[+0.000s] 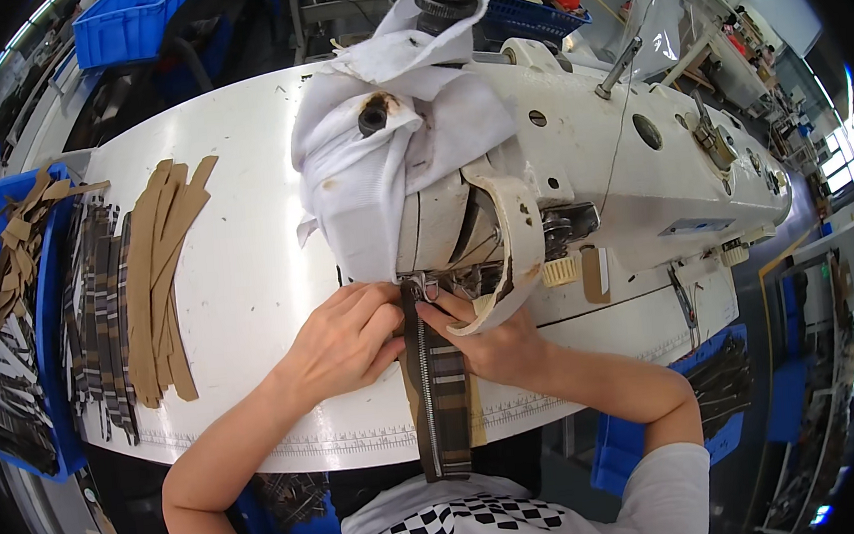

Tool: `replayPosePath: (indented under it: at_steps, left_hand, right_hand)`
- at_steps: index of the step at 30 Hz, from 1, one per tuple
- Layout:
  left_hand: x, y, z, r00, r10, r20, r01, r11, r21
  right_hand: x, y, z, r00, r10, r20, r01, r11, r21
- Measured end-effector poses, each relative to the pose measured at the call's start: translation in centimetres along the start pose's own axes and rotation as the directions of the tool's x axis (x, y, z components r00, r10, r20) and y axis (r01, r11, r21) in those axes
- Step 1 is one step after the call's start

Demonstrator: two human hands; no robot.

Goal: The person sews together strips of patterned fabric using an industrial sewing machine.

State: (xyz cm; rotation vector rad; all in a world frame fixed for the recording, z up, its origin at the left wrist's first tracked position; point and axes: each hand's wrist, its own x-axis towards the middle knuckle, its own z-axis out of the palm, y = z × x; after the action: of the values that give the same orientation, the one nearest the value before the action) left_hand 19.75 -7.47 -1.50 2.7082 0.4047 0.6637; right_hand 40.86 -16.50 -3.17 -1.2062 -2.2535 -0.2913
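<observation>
A zipper with metal teeth lies along a brown and grey striped fabric strip, its upper end under the sewing machine's needle area. A tan edge shows beneath, and the lower end hangs past the table's front edge. My left hand is closed, its bent fingers gripping the zipper's left edge close to the needle area. From the right, my right hand pinches the upper part, thumb on top near the presser foot. The machine's curved guard partly hides its fingers.
White cloth wraps the machine head. On the table's left lie tan strips and striped strips, beside a blue bin of cut pieces. Tweezers rest at the right. Another blue bin is below the right edge.
</observation>
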Motion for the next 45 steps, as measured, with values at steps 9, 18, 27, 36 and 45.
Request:
replayPosePath:
  at_steps: [9, 18, 27, 36, 45]
  left_hand:
    - [-0.1, 0.1, 0.0, 1.000, -0.005, 0.023, 0.005, 1.000, 0.017]
    - [0.1, -0.4, 0.5, 0.999, 0.040, -0.011, -0.040, 0.999, 0.018]
    - [-0.6, -0.7, 0.3, 0.997, 0.055, -0.057, -0.056, 0.998, -0.017]
    - [-12.7, -10.1, -13.8, 0.531, -0.657, -0.536, 0.824, 0.253, 0.507]
    - [-22.7, -15.3, -17.8, 0.228, -0.819, -0.527, 0.964, 0.267, 0.003]
  right_hand:
    - [0.1, -0.3, 0.1, 0.997, -0.033, -0.074, 0.025, 0.994, -0.103]
    - [0.8, 0.2, 0.5, 0.994, -0.016, -0.110, 0.006, 0.996, -0.084]
    - [0.3, -0.5, 0.9, 0.990, 0.143, 0.011, -0.141, 0.985, -0.103]
    - [-0.1, 0.2, 0.0, 0.986, 0.119, -0.120, -0.111, 0.991, 0.074]
    - [0.0, 0.4, 0.3, 0.987, 0.061, -0.148, -0.052, 0.996, 0.067]
